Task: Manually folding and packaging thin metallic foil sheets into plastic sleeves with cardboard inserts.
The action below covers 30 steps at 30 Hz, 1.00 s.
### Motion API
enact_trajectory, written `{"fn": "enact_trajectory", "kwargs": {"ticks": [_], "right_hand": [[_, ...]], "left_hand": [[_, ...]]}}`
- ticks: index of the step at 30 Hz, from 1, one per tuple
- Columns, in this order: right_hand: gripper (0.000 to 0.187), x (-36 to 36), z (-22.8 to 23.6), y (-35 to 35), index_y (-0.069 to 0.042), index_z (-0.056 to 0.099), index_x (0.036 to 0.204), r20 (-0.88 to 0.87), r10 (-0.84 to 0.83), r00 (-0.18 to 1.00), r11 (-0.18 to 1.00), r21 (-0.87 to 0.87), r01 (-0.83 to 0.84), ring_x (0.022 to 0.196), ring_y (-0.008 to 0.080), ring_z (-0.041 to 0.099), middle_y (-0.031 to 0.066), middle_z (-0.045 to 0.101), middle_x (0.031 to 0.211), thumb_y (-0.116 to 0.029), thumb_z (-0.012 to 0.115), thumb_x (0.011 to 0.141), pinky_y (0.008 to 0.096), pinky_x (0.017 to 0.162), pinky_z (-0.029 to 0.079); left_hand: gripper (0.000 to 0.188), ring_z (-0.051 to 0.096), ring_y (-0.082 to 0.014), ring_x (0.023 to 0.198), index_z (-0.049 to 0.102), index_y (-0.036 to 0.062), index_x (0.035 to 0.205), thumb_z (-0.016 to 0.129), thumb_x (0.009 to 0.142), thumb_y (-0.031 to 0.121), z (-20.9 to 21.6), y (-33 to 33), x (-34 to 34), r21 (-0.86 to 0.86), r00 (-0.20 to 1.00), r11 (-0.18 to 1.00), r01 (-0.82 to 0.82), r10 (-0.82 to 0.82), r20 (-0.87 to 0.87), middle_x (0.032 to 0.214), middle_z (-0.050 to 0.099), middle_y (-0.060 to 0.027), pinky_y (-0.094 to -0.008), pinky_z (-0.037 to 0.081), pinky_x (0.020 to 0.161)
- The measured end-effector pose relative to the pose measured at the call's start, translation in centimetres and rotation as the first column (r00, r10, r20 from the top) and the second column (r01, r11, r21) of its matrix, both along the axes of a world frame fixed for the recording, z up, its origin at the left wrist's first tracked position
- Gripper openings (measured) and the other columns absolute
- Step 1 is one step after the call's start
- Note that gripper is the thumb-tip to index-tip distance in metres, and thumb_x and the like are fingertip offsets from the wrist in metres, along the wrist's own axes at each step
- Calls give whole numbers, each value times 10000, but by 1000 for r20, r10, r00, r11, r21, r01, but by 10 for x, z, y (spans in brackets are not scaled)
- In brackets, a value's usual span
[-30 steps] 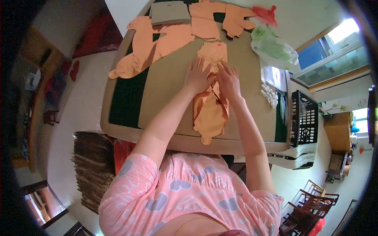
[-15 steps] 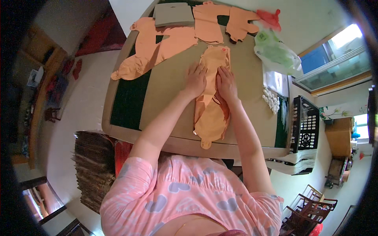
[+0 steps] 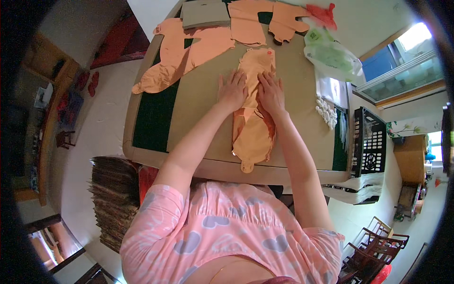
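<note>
Noted nearest to view a pink shirt (image 3: 227, 227) with grey hearts, and bare forearms (image 3: 196, 139) reaching over the near edge of the bench (image 3: 213, 170). Below that edge, to the left, noted a tall stack of brown sheets (image 3: 112, 199), ragged along the side. Found on the bench, lying lengthwise, a long copper-coloured foil piece (image 3: 255, 137), with rounded end and small tab nearest, slack folds at mid-length. Observed the left hand (image 3: 232, 92) laid flat on its left side, fingers slightly parted, and the right hand (image 3: 272, 94) likewise on its right side, a strip of foil showing between. Saw no grip in either; cannot tell about any edge tucked beneath the palms. Judged at risk of lasting creases from pressing over loose folds, of tearing from uneven pull, and of skewing from sliding on the surface. Noted underneath a brown board (image 3: 194, 90), with dark green cover (image 3: 150, 125) at either side. Recorded to the right small white pieces (image 3: 326, 112) and, beside the bench, a black crate (image 3: 371, 142). Listed farther back: more copper foil (image 3: 170, 57), a grey stack (image 3: 205, 14), a green-and-white plastic bag (image 3: 331, 54). Logged in the room: pale floor (image 3: 94, 123), wooden chairs (image 3: 376, 248), bright window (image 3: 402, 59).
</note>
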State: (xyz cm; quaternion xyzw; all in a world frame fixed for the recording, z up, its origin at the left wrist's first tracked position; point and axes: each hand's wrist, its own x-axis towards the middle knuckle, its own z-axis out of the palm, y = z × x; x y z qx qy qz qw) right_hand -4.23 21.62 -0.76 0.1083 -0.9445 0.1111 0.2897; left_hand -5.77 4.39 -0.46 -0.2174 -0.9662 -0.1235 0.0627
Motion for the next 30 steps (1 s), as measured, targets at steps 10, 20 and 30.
{"fn": "enact_trajectory", "kwargs": {"ticks": [10,20,30], "right_hand": [[339,0,-3,1,-92,583,1232,63,2,998,1000,3,-3,1258,289,498,125,558,1317,-188,516,914,553,1071,315],[344,-2,-6,2,-119,559,1259,129,-3,992,999,-34,8,1237,283,506,90,542,1325,-191,505,927,566,1058,321],[364,-2,-7,2,-118,546,1279,120,-6,993,1000,19,4,1268,271,476,91,522,1353,-195,491,928,544,1083,293]], "left_hand": [[575,199,-261,1443,308,37,1452,358,991,377,6,0,-1,-19,997,999,-27,28,74,1544,261,-105,-612,162,1124],[667,166,-264,1450,316,77,1460,415,949,495,1,-54,59,-136,980,971,197,-199,1,1549,253,-89,-643,38,1123],[1008,29,-290,1471,230,124,1502,589,750,691,28,-83,103,-63,951,957,283,-272,149,1580,123,-135,-674,12,1105]]}}
